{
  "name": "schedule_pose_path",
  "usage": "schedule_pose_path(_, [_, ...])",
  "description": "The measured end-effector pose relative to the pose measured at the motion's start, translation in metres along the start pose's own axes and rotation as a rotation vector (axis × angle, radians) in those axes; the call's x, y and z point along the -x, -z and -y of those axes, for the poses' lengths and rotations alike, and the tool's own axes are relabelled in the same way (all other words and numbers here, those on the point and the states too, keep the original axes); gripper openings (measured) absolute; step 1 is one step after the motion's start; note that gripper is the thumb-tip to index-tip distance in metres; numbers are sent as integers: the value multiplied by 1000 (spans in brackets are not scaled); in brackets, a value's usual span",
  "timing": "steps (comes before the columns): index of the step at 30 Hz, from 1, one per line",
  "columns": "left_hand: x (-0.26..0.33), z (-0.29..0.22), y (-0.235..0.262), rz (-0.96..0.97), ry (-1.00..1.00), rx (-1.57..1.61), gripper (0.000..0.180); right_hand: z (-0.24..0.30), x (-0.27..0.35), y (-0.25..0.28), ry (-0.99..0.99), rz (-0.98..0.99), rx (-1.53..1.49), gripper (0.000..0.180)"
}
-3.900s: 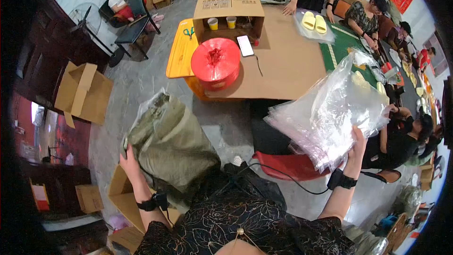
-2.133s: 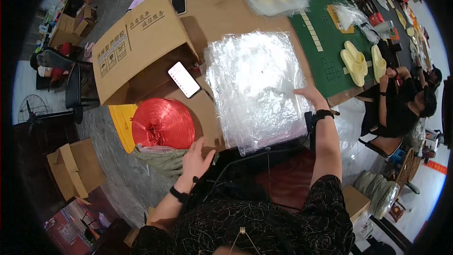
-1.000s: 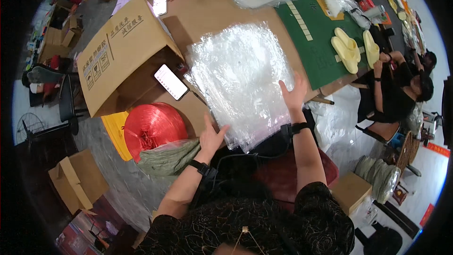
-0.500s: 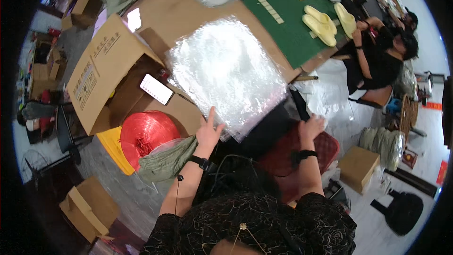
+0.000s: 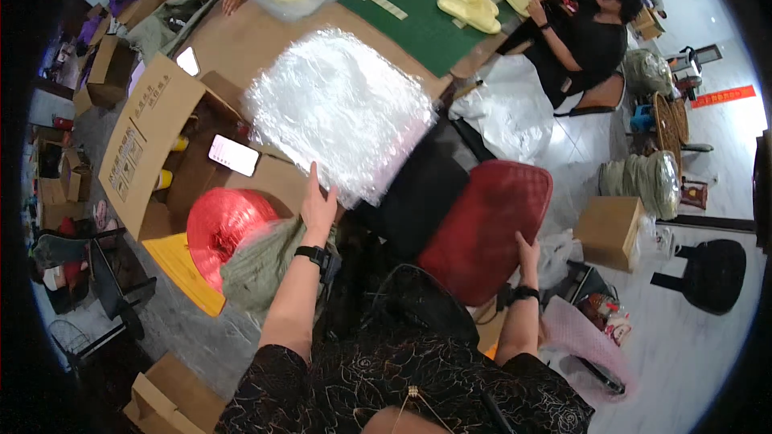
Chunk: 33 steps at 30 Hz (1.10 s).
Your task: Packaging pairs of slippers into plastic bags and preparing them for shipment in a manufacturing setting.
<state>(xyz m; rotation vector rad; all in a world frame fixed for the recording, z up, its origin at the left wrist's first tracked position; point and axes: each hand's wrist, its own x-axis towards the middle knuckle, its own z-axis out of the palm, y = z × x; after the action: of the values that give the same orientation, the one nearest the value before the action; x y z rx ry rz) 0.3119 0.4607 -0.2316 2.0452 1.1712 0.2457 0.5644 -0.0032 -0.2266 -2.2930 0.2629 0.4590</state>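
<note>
We note the clear bags (image 5: 342, 112) flat on the bench (image 5: 233, 42), presumably for support, our left hand (image 5: 318, 207) loosely spread at their near edge, perhaps steadying them, our right hand (image 5: 527, 259) curled around the edge of the red chair (image 5: 486, 229), apparently for control.

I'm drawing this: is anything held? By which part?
The right hand seems to hold the red chair by its right edge; the left hand touches plastic bags.

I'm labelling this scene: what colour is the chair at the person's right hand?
The chair is dark red; the head view shows it best.
</note>
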Motion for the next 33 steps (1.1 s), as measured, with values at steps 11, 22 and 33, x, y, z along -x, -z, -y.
schedule_pose_path(11, [101, -29, 23, -162, -6, 142, 71, -12, -5, -7, 44, 16, -693, 35])
schedule_pose_path(22, [195, -26, 30, -217, 36, 38, 62, -78, 10, 66, -76, -56, -762, 34])
schedule_pose_path(33, [210, -2, 42, -236, -39, -154, 44, -198, 11, 171, -30, -175, -872, 40])
